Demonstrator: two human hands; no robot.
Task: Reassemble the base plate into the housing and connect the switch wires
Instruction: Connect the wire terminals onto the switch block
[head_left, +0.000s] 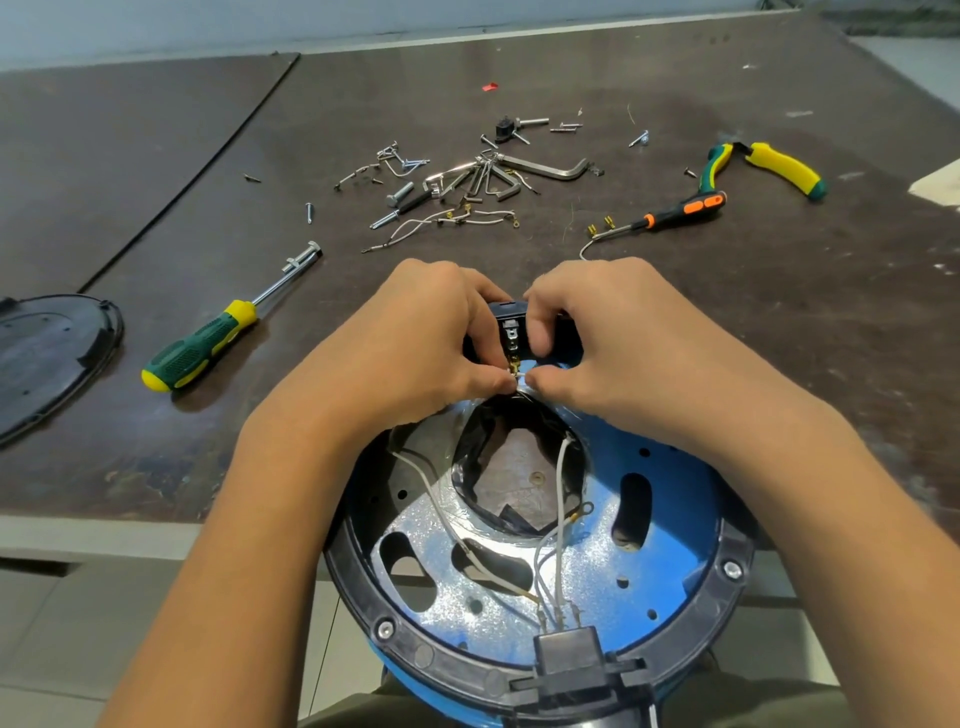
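The round blue housing (675, 499) with a black rim (431, 660) lies upside down at the table's near edge, against my lap. Inside it sits the blue metal base plate (597, 577) with slots and a large centre hole. White wires (560, 499) run from a black connector block (569, 649) at the near rim up to the far rim. There a black switch (511, 332) with metal terminals sits between my hands. My left hand (431, 343) and my right hand (613, 338) both pinch a small brass wire terminal (515, 370) just below the switch.
On the brown table lie a green-yellow screwdriver (208, 348), an orange-black screwdriver (675, 213), yellow-green pliers (763, 166), hex keys (540, 169), several loose screws and spare wires (431, 223). A black oval cover (47, 358) rests at the left edge.
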